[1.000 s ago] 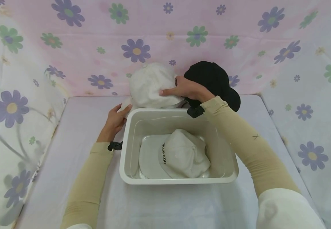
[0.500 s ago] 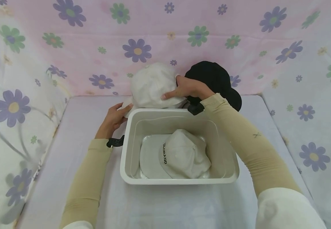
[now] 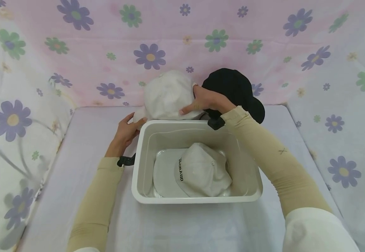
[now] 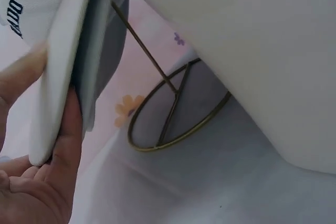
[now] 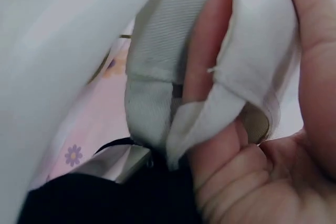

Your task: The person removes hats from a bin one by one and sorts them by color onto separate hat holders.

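"Head view: where is the held white baseball cap (image 3: 168,96)?"

"Just beyond the plastic tub (image 3: 197,200), left of the black baseball cap (image 3: 231,84)."

"And the hands?"

"The left hand (image 3: 126,132) pinches the brim (image 4: 60,77); the right hand (image 3: 209,99) grips the rear band (image 5: 260,35). A second white baseball cap (image 3: 204,169) lies inside the tub, brim toward the left."

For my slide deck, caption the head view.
White cap behind a tub, left fingers gripping its brim, right fingers its back.
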`<state>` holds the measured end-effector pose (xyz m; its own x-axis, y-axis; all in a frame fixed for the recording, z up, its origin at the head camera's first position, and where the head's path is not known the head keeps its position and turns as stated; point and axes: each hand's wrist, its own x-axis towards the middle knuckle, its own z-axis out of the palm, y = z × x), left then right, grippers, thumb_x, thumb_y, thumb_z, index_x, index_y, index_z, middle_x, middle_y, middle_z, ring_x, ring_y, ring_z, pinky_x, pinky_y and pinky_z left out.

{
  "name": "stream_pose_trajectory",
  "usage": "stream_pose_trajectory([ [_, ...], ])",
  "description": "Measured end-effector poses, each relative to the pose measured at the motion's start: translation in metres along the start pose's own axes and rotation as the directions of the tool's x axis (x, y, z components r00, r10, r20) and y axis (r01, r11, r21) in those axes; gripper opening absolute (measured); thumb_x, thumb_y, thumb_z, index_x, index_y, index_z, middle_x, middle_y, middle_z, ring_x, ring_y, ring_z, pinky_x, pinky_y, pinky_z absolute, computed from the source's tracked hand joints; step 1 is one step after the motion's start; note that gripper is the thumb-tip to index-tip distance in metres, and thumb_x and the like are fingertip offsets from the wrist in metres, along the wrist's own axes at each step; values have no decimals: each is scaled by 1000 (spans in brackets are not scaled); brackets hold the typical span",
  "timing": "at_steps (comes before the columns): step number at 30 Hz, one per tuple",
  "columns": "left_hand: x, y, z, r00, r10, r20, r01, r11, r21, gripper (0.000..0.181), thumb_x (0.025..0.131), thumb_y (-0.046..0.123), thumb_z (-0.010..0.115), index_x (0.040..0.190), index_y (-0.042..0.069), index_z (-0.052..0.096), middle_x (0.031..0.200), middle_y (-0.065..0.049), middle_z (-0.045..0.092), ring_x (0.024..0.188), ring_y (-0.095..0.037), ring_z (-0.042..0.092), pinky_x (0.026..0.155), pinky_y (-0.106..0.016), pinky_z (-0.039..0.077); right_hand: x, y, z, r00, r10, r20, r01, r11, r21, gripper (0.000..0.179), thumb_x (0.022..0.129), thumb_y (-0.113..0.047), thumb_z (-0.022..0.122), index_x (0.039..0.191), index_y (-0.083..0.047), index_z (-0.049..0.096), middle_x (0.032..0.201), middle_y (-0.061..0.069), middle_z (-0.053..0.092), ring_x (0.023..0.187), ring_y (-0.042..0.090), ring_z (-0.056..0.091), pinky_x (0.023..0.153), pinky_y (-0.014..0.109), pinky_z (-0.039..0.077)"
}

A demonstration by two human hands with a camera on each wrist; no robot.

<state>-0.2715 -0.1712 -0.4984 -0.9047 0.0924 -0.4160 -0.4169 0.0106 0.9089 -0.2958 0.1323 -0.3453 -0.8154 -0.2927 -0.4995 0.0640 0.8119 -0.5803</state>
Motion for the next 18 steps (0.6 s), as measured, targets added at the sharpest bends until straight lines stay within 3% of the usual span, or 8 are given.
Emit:
stream_pose_trajectory([
  [4,-2,0,-3,999,30,39,-31,999,39,88,94,18,73,164,16,19,154,-24,42,119,-19,56,76,-16,54,1,2,4,998,-57,-29,57,998,-10,122,77,-44,88,159,-3,9,156,16,31,139,26,38,119,41,34],
  [8,-2,2,-6,998,58,38,-61,994,92,94,92,16,76,164,16,16,155,-25,41,137,-32,48,82,-21,56,3,3,8,994,-93,-51,89,993,-74,131,75,-46,89,161,-1,0,162,18,25,144,26,34,122,40,30],
  [13,-1,3,-8,993,113,26,-115,979,170,100,90,18,79,165,18,13,155,-25,41,141,-35,46,103,-41,51,5,1,12,995,-84,-60,74,986,-151,140,73,-49,89,160,2,-9,167,21,14,152,28,25,123,39,27],
  [18,-1,7,-8,993,107,57,-115,977,177,100,91,18,77,165,17,11,154,-27,41,140,-37,46,99,-36,53,5,3,8,996,-81,-32,75,987,-142,135,78,-53,84,160,1,-9,168,20,12,153,26,23,123,39,26],
])
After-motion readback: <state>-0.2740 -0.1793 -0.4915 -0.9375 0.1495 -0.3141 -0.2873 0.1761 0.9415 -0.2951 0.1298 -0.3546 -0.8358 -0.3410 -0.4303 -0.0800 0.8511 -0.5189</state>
